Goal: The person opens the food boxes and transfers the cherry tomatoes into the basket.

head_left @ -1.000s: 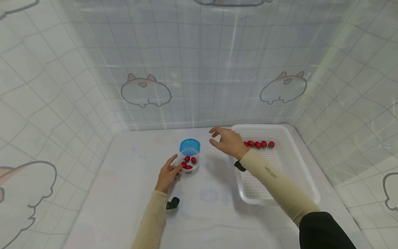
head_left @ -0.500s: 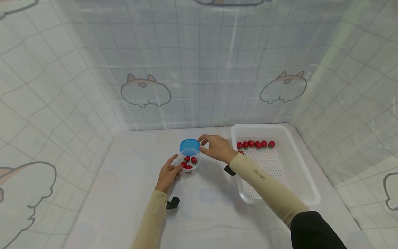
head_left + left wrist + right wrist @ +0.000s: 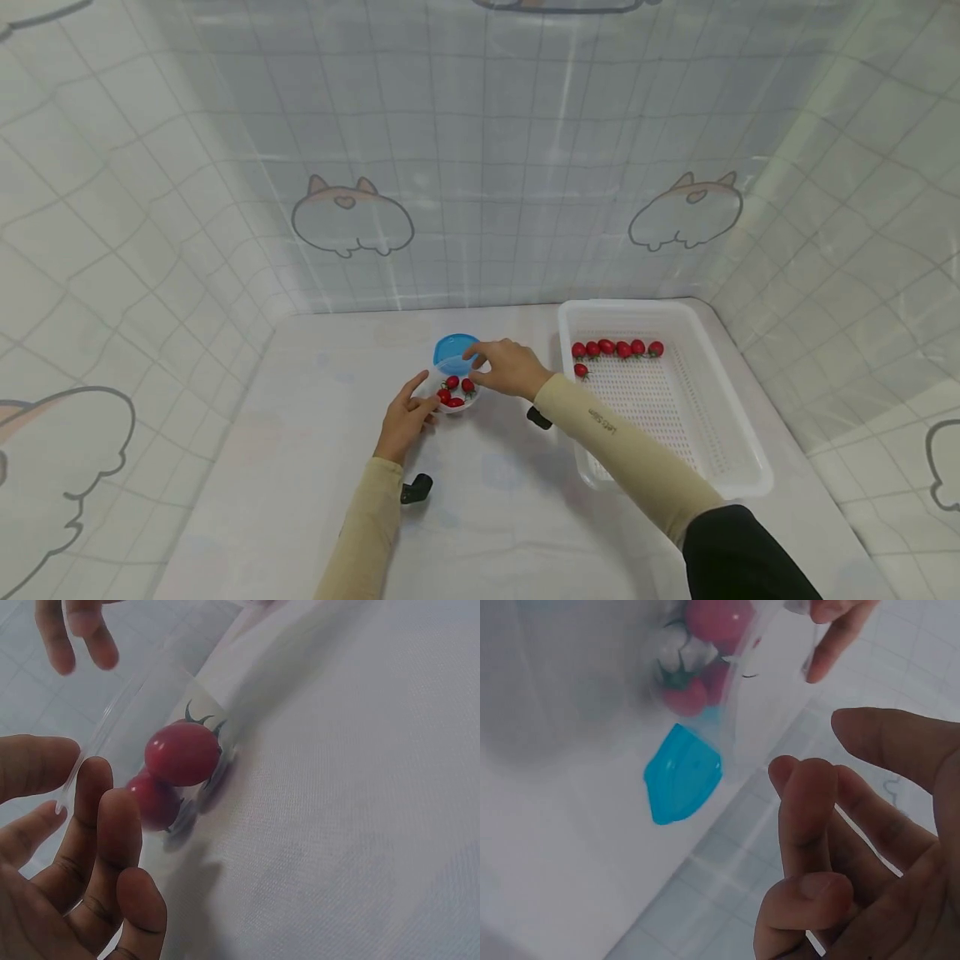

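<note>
Right fingers (image 3: pixel 806 802) shifted nearer tub (image 3: pixel 459 410), parted | left fingers (image 3: pixel 118 825) pinch its rim | right sleeve (image 3: pixel 633 450): "Let's Slim"

Glossy red oval cherry tomatoes (image 3: pixel 182 754), green stems (image 3: pixel 196 715), in clear colourless plastic tub (image 3: pixel 131 724) at the left fingers (image 3: pixel 118 829); bright-blue rounded plastic lid (image 3: pixel 682 778) near the right fingers (image 3: pixel 806 817). White rectangular plastic basket (image 3: pixel 675 408), dot-perforated, right of the right fingers, more red tomatoes (image 3: pixel 623 349) in it. Beyond all fingers: pale sheet wall (image 3: pixel 517 217), grey grid, grey-outlined cartoon animals (image 3: pixel 352 227); back from them, beige fabric sleeves (image 3: pixel 637 458), dark lettering (image 3: pixel 602 422) on right one.
</note>
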`<control>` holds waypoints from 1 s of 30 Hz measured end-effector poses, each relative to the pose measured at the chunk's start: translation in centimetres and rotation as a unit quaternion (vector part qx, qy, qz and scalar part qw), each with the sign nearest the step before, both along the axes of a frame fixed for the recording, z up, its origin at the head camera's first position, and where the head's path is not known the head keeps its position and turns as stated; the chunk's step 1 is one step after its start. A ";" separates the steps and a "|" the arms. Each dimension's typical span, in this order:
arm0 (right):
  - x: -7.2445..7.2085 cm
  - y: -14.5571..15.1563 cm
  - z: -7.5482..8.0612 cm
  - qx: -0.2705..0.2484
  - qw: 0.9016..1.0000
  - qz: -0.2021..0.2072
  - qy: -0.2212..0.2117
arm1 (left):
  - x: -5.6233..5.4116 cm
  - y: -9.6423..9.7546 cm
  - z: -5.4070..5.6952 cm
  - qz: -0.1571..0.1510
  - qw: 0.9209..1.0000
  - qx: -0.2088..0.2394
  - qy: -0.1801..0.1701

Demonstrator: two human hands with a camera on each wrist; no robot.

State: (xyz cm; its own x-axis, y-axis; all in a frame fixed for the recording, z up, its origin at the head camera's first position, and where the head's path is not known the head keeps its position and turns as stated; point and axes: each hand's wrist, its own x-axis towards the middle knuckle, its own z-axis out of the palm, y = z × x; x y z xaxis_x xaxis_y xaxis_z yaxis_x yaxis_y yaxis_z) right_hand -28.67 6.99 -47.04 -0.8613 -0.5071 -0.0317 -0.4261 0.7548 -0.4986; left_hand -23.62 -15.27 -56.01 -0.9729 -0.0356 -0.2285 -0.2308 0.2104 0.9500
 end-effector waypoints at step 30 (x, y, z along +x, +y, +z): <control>0.0 -3.8 -2.4 0.168 0.985 0.013 0.045 | 0.0 -0.1 -0.4 -0.004 1.000 0.001 0.018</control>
